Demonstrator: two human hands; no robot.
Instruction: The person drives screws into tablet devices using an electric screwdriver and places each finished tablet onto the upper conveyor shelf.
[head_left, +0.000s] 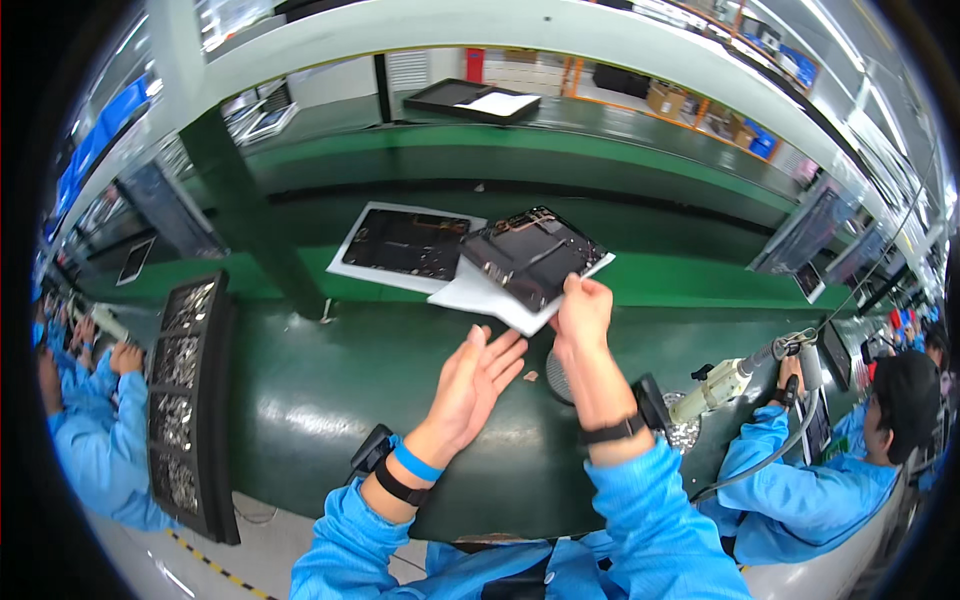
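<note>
My right hand is closed on the near right corner of an opened tablet, a flat dark device with bare inner parts and thin cables. A white sheet lies under that tablet; whether my fingers hold the sheet too, I cannot tell. The tablet overlaps the right end of a second opened tablet, which rests on its own white sheet to the left. Nearer to me, my left hand is open, palm turned up and fingers apart, holding nothing.
A black tray with compartments of small metal parts stands at the left. To the right are an electric screwdriver and a dish of small shiny parts. Co-workers in blue sit on both sides. A green post rises left of the tablets.
</note>
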